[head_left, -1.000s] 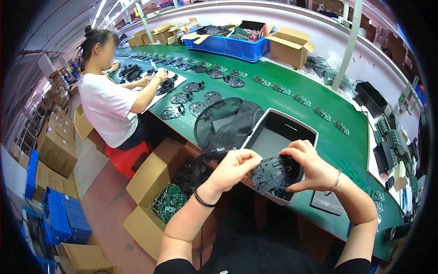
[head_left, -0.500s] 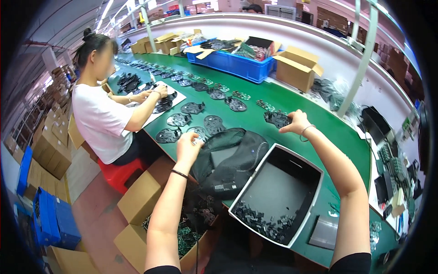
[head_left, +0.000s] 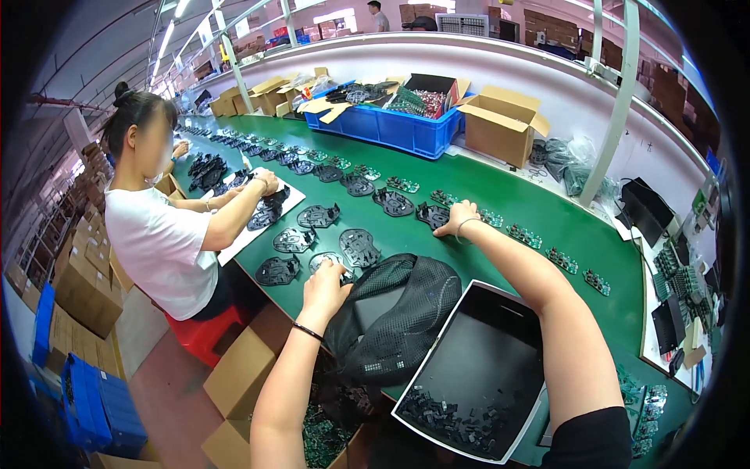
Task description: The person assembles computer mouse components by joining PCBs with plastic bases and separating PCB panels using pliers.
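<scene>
My right hand (head_left: 459, 220) grips the edge of a black plastic shell (head_left: 431, 214) at the near side of a row of shells and circuit boards; the shell is low over the table or on it. Closer to me, my left hand (head_left: 326, 291) has its fingers closed at the near edge of a rounded shell (head_left: 326, 259), partly hidden by them. Several similar shells lie around it, among them a dark one (head_left: 360, 247) and another (head_left: 279, 270). A black mesh bag (head_left: 410, 320) lies just right of my left hand.
A white-rimmed black tray (head_left: 476, 367) of small black pieces stands at the table's near edge. Green circuit boards (head_left: 523, 235) line the green table. At the back are a blue crate (head_left: 383, 129) and a cardboard box (head_left: 504, 125). A co-worker (head_left: 168, 227) sits at the left.
My right hand has brought the black shell leftward to the end of the shell row, uncovering boards to its right. My left hand stays at the same shell. The view has shifted somewhat.
</scene>
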`<state>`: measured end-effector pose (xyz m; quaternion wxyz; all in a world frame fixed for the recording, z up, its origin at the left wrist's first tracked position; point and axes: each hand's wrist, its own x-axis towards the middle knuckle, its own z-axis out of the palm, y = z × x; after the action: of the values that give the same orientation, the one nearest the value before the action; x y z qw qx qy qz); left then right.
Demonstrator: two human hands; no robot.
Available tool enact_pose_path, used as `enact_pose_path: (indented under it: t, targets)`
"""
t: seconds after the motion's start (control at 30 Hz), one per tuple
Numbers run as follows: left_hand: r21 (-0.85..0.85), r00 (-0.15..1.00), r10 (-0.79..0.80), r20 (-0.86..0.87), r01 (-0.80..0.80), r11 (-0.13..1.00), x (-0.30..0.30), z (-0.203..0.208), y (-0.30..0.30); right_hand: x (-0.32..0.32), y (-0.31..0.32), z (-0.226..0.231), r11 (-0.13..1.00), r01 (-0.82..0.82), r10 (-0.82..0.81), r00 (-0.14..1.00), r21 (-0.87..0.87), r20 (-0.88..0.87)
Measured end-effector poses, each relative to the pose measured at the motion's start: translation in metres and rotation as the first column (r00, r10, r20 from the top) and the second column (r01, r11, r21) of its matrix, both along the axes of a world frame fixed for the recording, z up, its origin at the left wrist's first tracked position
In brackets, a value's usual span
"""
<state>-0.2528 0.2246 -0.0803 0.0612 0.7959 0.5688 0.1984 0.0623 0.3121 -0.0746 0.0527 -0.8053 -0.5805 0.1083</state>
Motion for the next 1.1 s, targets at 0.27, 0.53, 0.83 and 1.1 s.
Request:
enact_pose_path:
  t: [0.27, 0.53, 0.83, 1.1]
  targets:
    - [0.256, 0.997, -0.053, 0.064, 0.035, 0.966, -0.024, 0.016, -0.004, 0.025, -0.025, 0.049, 0.807, -0.353, 0.468, 0.871, 0.474, -0.148]
    - [0.227, 0.957, -0.268, 0.114, 0.237, 0.944, -0.014, 0.097, -0.091, -0.009, -0.227, 0.081, 0.601, -0.799, 0.732, 0.533, 0.033, -0.424]
    - [0.24, 0.807, -0.587, 0.067, 0.558, 0.795, -0.002, 0.106, -0.203, -0.097, -0.285, 0.037, 0.698, -0.715, 0.698, 0.693, -0.048, -0.182]
    - [0.202, 0.749, -0.663, -0.016, 0.652, 0.731, 0.006, 0.082, -0.245, -0.06, -0.292, 0.027, 0.802, -0.585, 0.576, 0.707, 0.118, -0.41]
